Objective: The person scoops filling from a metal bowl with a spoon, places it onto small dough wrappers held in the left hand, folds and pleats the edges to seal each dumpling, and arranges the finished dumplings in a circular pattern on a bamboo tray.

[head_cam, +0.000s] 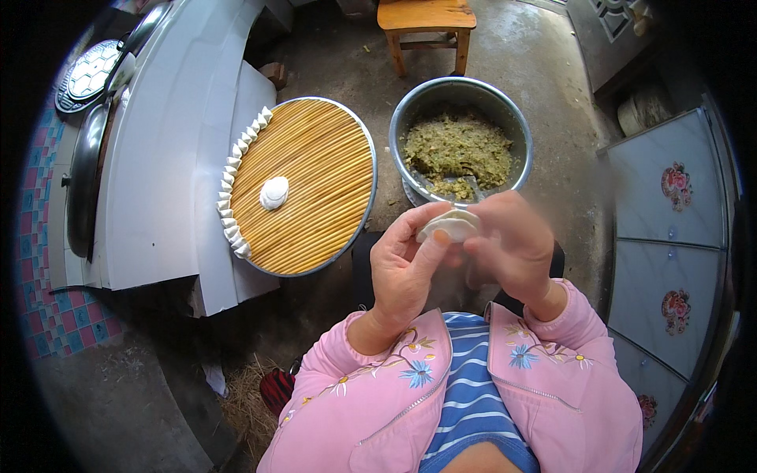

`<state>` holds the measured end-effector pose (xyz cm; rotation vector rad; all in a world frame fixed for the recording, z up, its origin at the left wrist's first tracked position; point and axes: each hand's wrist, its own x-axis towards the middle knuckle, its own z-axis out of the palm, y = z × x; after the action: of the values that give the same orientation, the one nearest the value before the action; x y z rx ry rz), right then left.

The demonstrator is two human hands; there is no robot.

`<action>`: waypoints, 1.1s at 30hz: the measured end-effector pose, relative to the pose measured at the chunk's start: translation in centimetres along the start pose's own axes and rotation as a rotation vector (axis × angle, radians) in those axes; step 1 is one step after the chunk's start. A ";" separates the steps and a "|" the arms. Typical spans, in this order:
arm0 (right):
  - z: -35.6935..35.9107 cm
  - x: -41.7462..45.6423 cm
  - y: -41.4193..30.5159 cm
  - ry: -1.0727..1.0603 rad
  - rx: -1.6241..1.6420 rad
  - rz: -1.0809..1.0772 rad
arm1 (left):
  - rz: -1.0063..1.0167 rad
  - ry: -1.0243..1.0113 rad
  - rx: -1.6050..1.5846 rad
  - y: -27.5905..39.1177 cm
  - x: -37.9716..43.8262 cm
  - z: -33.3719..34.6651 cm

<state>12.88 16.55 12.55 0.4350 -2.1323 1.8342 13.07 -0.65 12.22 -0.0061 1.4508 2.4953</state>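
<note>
A folded dumpling wrapper [448,227] of pale dough sits in my left hand [408,248], the thumb pressed on its near face. Its upper edge gapes a little. My right hand [514,242] is blurred at the dumpling's right end; whether its fingers grip the dough cannot be made out. Just beyond both hands stands a metal basin [526,148] of greenish chopped filling [461,145], with a utensil [473,184] partly in it. To the left, a round tray of slats [313,177] carries a small stack of dough wrappers [274,193] and a curved row of finished dumplings [227,187] along its left rim.
A white-topped stove counter [171,148] with metal lids [89,177] runs along the left. A wooden stool [427,16] stands beyond the basin. On the right is a cabinet with flower decals [665,177]. Straw [248,396] lies on the floor at lower left.
</note>
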 end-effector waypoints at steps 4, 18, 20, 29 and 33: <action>0.1 -0.4 -0.1 0.005 -0.143 -0.045 | 0.041 -0.024 -0.010 0.3 0.0 0.4; -0.4 -1.1 0.0 -0.044 0.121 0.015 | 0.107 -0.110 0.038 0.4 -0.3 0.4; -0.7 -1.0 -0.2 -0.048 0.031 -0.013 | 0.101 -0.115 0.059 0.5 -0.5 0.5; -1.3 0.2 -0.8 -0.081 -0.221 -0.233 | 0.096 -0.145 0.115 1.0 -0.8 0.6; -1.3 0.1 -0.6 -0.095 -0.264 -0.322 | 0.094 -0.156 0.090 1.2 -0.9 0.7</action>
<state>13.08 17.77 13.36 0.7620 -2.1739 1.3626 13.75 -0.77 13.71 0.2730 1.5284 2.4380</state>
